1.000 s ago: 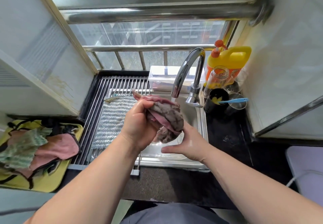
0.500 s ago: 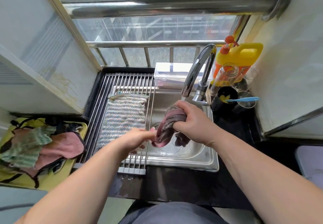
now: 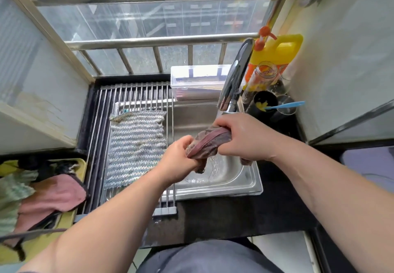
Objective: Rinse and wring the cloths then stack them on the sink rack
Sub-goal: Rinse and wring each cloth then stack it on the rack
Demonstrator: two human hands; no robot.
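Note:
Both my hands grip a twisted dark maroon cloth above the steel sink. My left hand grips its lower left end, my right hand its upper right end. Water runs off the cloth into the basin. A striped grey-blue cloth lies flat on the sink rack of steel rods, left of the basin. The tap arches over the sink just behind my right hand.
A yellow tray at the left holds a pink cloth, a green one and dark ones. A clear plastic box stands behind the sink. A yellow bottle, jars and cups crowd the back right corner. A window frame rises close behind.
The balled cloth has been stretched out between my hands and twisted. My right hand moved onto its upper end, my left hand to the lower end, and water now streams off.

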